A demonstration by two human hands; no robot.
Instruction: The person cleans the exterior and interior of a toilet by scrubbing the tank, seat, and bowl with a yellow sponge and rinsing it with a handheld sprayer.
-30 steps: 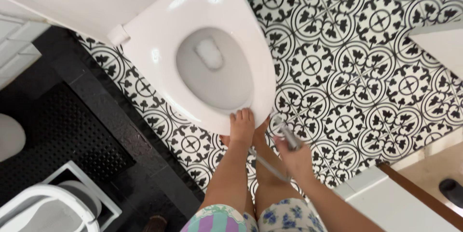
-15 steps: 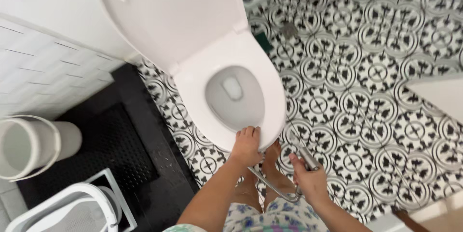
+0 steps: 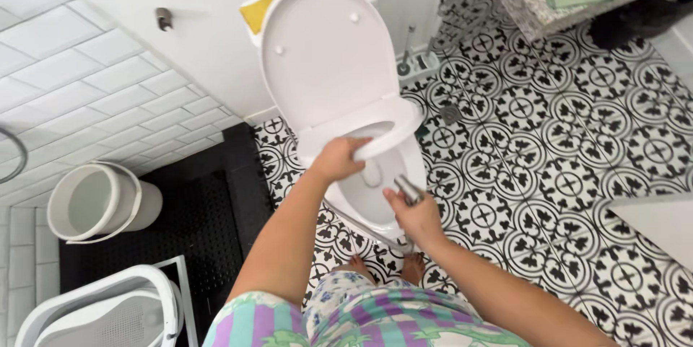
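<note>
A white toilet (image 3: 386, 206) stands against the wall with its lid (image 3: 325, 51) raised. My left hand (image 3: 338, 157) grips the front of the white seat ring (image 3: 393, 134), which is lifted partway off the bowl. My right hand (image 3: 416, 216) holds a metal bidet sprayer (image 3: 408, 190) over the bowl's right side; its flexible hose runs down beside the bowl. My bare feet (image 3: 413, 266) stand on the patterned tiles just in front of the toilet.
A white bucket (image 3: 97, 203) sits on a black mat (image 3: 202, 224) at the left. A white plastic stool or tub (image 3: 108, 311) is at the bottom left. A toilet brush holder (image 3: 415, 66) stands right of the toilet. A granite counter (image 3: 534, 1) lies top right.
My left hand has lifted the seat ring from flat on the bowl to partway up. My right hand has brought the sprayer closer over the bowl. The view has tilted upward.
</note>
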